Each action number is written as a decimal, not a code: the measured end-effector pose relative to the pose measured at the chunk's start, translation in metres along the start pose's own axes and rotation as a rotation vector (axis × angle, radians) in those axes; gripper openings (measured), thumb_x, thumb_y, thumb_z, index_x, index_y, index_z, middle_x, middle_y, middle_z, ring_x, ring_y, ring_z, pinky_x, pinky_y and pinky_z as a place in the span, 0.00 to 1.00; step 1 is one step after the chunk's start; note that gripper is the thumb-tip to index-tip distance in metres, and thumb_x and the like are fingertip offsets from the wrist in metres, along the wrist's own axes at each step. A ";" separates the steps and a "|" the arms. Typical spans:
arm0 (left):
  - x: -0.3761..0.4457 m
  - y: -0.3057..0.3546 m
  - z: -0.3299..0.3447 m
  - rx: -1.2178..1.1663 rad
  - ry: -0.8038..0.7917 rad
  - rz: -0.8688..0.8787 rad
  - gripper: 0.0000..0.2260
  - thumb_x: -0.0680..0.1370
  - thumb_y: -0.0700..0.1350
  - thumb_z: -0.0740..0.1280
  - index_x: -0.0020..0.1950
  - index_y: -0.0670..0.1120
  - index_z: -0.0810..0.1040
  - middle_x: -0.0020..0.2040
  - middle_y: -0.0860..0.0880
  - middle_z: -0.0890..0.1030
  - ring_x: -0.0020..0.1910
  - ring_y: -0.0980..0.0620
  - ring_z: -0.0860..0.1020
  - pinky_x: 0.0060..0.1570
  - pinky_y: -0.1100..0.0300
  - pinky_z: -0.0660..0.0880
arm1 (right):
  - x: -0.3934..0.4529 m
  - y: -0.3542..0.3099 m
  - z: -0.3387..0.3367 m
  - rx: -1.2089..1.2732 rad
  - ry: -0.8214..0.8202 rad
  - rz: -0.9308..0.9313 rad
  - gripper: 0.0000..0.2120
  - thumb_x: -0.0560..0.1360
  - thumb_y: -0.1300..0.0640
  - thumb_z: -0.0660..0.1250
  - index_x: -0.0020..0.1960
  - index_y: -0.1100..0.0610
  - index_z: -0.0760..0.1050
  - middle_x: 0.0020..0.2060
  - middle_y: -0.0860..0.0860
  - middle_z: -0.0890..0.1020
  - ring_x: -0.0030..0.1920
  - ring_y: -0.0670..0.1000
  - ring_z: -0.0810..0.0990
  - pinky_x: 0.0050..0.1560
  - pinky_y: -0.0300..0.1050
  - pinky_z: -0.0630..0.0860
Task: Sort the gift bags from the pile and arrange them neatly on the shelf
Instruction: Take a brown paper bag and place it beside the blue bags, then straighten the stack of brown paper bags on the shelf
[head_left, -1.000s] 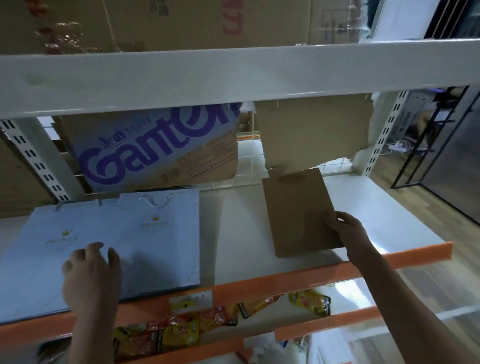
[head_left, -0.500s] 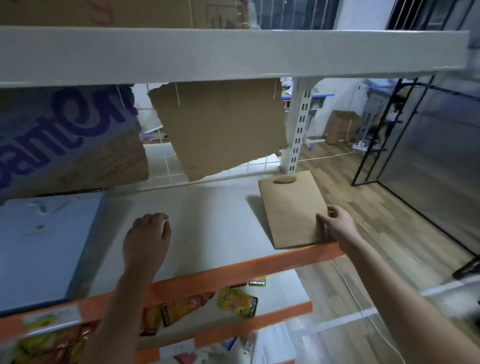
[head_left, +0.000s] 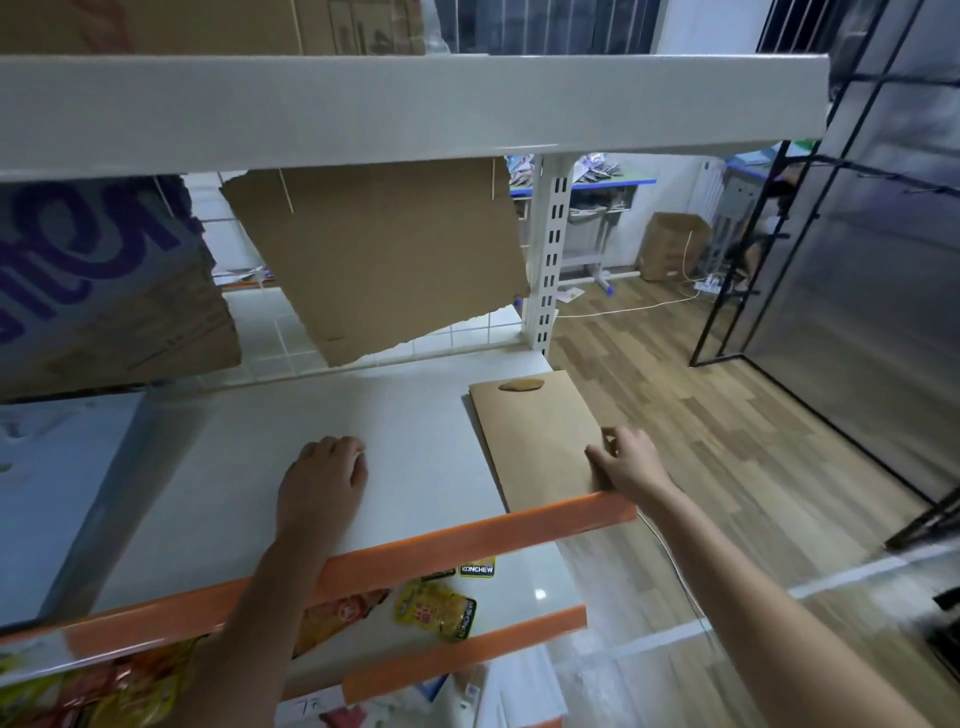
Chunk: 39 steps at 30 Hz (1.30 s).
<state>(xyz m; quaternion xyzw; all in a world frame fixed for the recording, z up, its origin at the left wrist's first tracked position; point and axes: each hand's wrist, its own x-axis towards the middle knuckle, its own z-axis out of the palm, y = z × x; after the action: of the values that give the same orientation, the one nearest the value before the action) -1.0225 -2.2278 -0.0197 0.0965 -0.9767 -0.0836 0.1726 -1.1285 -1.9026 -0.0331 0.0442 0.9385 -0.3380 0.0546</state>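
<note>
A flat brown paper gift bag (head_left: 540, 441) lies at the right end of the white shelf board (head_left: 415, 441), its long side running front to back. My right hand (head_left: 628, 462) holds the bag's right edge, with curled fingers on its top face. My left hand (head_left: 322, 478) rests on the bare board in the middle, fingers loosely curled, holding nothing. Pale blue gift bags (head_left: 57, 493) lie flat at the shelf's left end.
An orange front rail (head_left: 467, 540) edges the shelf. Torn cardboard (head_left: 384, 260) and a printed carton (head_left: 104, 291) hang at the back. The white upper shelf (head_left: 415, 104) sits close overhead. Snack packets (head_left: 436, 608) lie on the shelf below. Wood floor lies to the right.
My left hand left the blue bags and moved right onto the bare board. My right hand slid the brown bag to the shelf's right end. The view swung right.
</note>
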 end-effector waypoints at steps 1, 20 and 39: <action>0.000 -0.001 0.000 0.010 -0.003 0.004 0.04 0.73 0.39 0.66 0.45 0.41 0.81 0.39 0.42 0.81 0.39 0.39 0.79 0.34 0.52 0.77 | -0.001 -0.001 -0.002 -0.021 0.012 -0.013 0.20 0.75 0.51 0.65 0.64 0.59 0.72 0.59 0.61 0.73 0.64 0.59 0.68 0.63 0.48 0.65; -0.093 -0.207 -0.139 0.340 -0.093 -0.221 0.16 0.81 0.48 0.54 0.65 0.45 0.72 0.63 0.46 0.74 0.64 0.46 0.70 0.62 0.52 0.66 | -0.147 -0.270 0.184 -0.288 -0.129 -0.888 0.19 0.78 0.57 0.60 0.67 0.60 0.69 0.63 0.58 0.73 0.63 0.59 0.70 0.64 0.50 0.66; -0.290 -0.642 -0.288 0.463 0.036 -0.691 0.12 0.80 0.48 0.57 0.56 0.44 0.77 0.56 0.45 0.79 0.58 0.43 0.74 0.54 0.52 0.69 | -0.385 -0.622 0.505 -0.142 -0.468 -1.332 0.15 0.78 0.57 0.59 0.64 0.60 0.72 0.62 0.56 0.75 0.63 0.56 0.69 0.63 0.46 0.65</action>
<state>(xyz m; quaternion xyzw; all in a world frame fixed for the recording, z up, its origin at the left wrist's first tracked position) -0.5508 -2.8230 0.0276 0.4561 -0.8768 0.0868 0.1252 -0.7855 -2.7207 0.0226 -0.6165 0.7495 -0.2381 0.0392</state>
